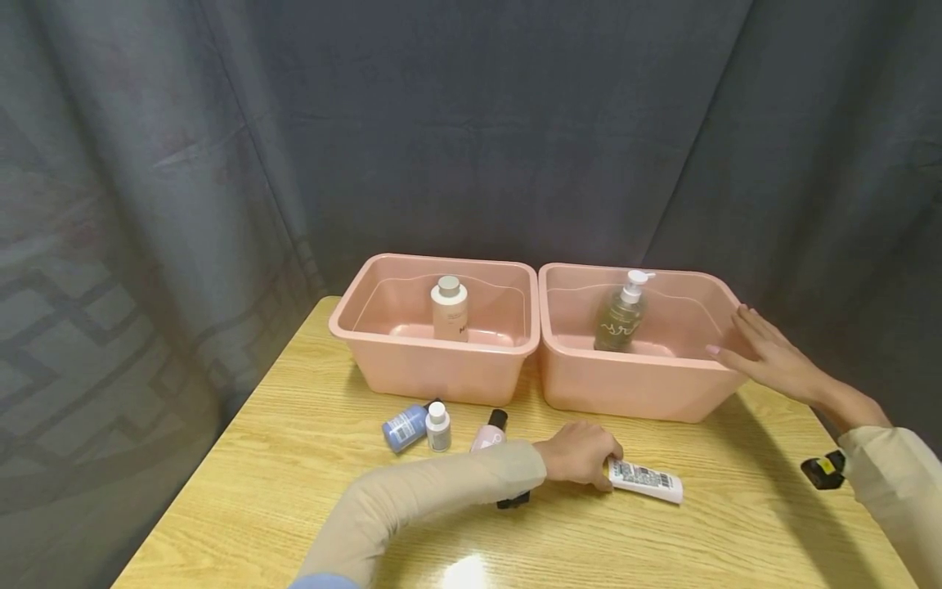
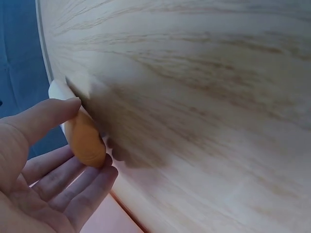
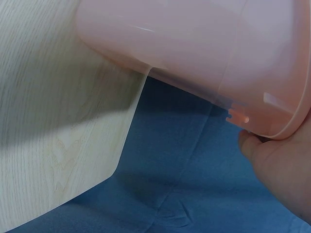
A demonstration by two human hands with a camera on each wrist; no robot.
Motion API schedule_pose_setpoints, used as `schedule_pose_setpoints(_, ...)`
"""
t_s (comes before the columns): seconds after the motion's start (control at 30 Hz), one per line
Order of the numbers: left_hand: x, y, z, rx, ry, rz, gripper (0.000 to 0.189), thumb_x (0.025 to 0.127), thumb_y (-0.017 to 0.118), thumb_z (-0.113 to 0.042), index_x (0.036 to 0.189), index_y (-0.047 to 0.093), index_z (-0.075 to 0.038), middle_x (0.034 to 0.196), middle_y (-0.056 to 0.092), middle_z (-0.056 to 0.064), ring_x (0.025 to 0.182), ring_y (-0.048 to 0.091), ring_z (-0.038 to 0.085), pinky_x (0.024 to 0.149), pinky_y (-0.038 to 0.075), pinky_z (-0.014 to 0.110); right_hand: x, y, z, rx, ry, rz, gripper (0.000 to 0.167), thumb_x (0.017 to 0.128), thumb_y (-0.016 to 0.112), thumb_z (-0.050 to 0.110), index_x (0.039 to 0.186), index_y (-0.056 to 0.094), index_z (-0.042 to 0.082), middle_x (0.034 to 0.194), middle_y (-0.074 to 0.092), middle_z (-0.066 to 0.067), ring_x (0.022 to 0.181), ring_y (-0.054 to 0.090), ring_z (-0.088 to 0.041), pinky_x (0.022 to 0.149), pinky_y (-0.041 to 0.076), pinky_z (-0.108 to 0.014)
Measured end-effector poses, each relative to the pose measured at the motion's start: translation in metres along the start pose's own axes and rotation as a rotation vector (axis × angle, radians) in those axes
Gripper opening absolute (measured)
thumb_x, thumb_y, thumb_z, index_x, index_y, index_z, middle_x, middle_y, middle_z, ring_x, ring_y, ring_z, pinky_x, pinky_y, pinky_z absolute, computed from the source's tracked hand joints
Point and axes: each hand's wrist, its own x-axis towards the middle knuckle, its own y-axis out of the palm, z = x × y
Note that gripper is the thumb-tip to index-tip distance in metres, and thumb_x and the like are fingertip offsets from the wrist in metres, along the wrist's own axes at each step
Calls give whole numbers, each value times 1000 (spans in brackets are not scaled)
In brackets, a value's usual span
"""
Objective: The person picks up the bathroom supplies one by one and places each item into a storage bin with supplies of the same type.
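My left hand (image 1: 581, 454) pinches a white tube (image 1: 648, 481) low over the table, by its orange cap (image 2: 86, 141). The thumb is on one side of the cap and the fingers on the other. At the right, my right hand (image 1: 780, 360) rests on the rim of the right pink bin (image 1: 633, 393), its fingers mostly straight. One fingertip (image 3: 249, 143) shows just beneath that rim in the right wrist view. A pump bottle (image 1: 620, 321) with a white pump stands inside this bin.
The left pink bin (image 1: 441, 372) holds a cream bottle (image 1: 450, 315). Left of my left hand are a blue bottle (image 1: 405, 428) lying down, a small white bottle (image 1: 438, 429) upright, and a pale pink bottle (image 1: 488, 435) with a black cap, partly hidden by the sleeve. Grey curtains (image 1: 471, 147) hang behind.
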Motion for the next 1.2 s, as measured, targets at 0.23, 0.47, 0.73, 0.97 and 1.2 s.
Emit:
schedule_pose_setpoints(0.23,-1,-8,4,-40,17,-4,40,74,87,-32,111,76,-20,96,70,-16,75,54,-4,70,43,11,0,0,-1,-3,4,2,90,100,46,49,155,-8,2,158,-24,-23,142,-23,-48,100,-7,-79)
schedule_pose_setpoints(0.47,-1,-16,4,-78,36,-18,39,76,86,-29,112,76,-16,92,71,-12,61,50,-2,58,39,9,0,-1,-2,-5,0,4,90,100,46,48,155,-8,1,158,-23,-24,142,-23,-47,101,-8,-78)
schedule_pose_setpoints(0.73,-3,-18,1,-90,27,-44,38,78,86,-32,111,77,-17,93,72,-12,58,48,-1,55,37,10,-1,1,-2,9,-3,-1,90,100,48,47,156,-8,3,158,-24,-22,143,-23,-46,101,-8,-78)
schedule_pose_setpoints(0.97,-4,-15,0,-56,14,-62,38,77,86,-36,110,77,-20,94,72,-13,60,48,-1,56,37,10,-3,2,-1,8,-8,-1,90,100,47,47,156,-8,3,158,-24,-22,142,-23,-47,101,-8,-78)
schedule_pose_setpoints(1.2,-4,-17,1,-55,17,-85,38,78,85,-36,111,77,-20,94,72,-14,58,46,-1,54,35,11,-3,-1,0,7,-22,-11,89,100,49,45,155,-6,0,158,-22,-24,143,-21,-47,102,-8,-77)
